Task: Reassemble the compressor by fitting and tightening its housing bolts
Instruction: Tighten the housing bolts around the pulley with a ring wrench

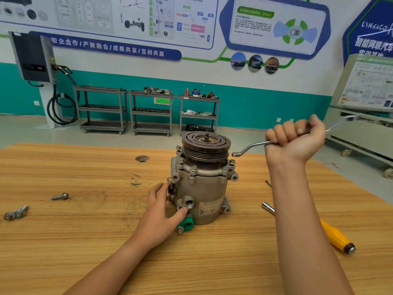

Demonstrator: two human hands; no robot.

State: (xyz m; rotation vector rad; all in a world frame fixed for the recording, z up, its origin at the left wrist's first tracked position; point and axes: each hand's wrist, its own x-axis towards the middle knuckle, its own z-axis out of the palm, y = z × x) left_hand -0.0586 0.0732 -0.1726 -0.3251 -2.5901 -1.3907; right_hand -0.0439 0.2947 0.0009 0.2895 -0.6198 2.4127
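The grey compressor (204, 188) stands upright on the wooden table (85, 241), its ribbed pulley (205, 143) on top. Several housing bolts (193, 168) sit in the flange under the pulley. My left hand (163, 211) holds the lower left side of the housing, thumb by a port. My right hand (295, 138) is raised to the right of the pulley and grips a double-ended offset ring spanner (244, 149). The spanner's near ring hangs just right of the pulley, apart from the bolts. A green cap (187, 224) lies at the compressor's base.
A loose bolt (60, 196) and a metal bracket (16, 212) lie at the table's left. A yellow-handled socket driver (331, 233) lies on the right, partly behind my right forearm. Grey shelf carts (102, 109) and a trolley (361, 133) stand beyond the table.
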